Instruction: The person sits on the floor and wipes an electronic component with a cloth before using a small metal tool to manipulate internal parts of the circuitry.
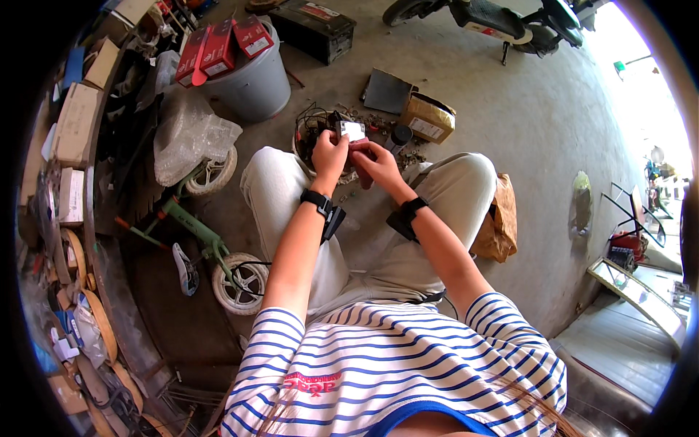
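Note:
My left hand (330,154) is closed on a small dark box-shaped part with a bright, whitish top face (352,131). My right hand (380,165) is closed on a reddish-brown cloth (363,175), bunched against the near right side of that part. The cloth hangs down below my fingers. Under both hands, between my knees, stands a round container (299,143) with black cables (312,122) and other dark pieces in it. My hands hide much of its inside. A black cylinder (398,137) stands just right of my right hand.
Small bits litter the floor around an open cardboard box (428,116) and a dark flat panel (387,91). A grey bucket (255,84) carries red boxes (216,51). A green balance bike (191,221) and loaded shelves stand left. A brown paper bag (501,222) sits beside my right knee.

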The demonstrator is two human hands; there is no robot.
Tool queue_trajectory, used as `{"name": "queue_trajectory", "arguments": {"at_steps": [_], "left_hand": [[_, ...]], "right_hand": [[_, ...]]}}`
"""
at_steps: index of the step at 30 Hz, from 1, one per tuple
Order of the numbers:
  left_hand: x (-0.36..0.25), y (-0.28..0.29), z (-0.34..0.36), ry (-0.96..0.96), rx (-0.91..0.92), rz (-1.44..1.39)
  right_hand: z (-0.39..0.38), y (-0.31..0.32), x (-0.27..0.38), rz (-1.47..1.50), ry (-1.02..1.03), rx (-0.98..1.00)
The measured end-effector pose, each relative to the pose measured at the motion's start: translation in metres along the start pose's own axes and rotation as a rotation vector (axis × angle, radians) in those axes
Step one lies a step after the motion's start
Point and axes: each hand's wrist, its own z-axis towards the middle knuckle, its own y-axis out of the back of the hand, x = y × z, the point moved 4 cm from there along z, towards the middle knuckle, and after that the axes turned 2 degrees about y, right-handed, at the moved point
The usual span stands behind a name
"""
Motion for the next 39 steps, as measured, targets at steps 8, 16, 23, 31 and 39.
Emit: {"name": "queue_trajectory", "arguments": {"at_steps": [8, 16, 23, 31, 39], "left_hand": [[-0.016, -0.001, -0.007, -0.092, 0.093, 0.100], [-0.030, -0.010, -0.015, -0.211, 0.235, 0.117], [-0.033, -0.002, -0.019, -0.213, 0.236, 0.103], [-0.003, 0.005, 0.002, -0.098, 0.016, -0.134], [0.003, 0.004, 0.005, 0.171, -0.068, -0.486]], "right_hand": [[0.004, 0.003, -0.007, -0.002, 0.034, 0.006], [0.014, 0.028, -0.033, 0.070, -0.021, -0.288], [0.005, 0.027, -0.029, -0.393, -0.127, -0.380], [-0.003, 0.013, -0.055, -0.604, -0.258, -0.067], [0.011, 0.024, -0.087, -0.192, -0.396, -0.089]]}}
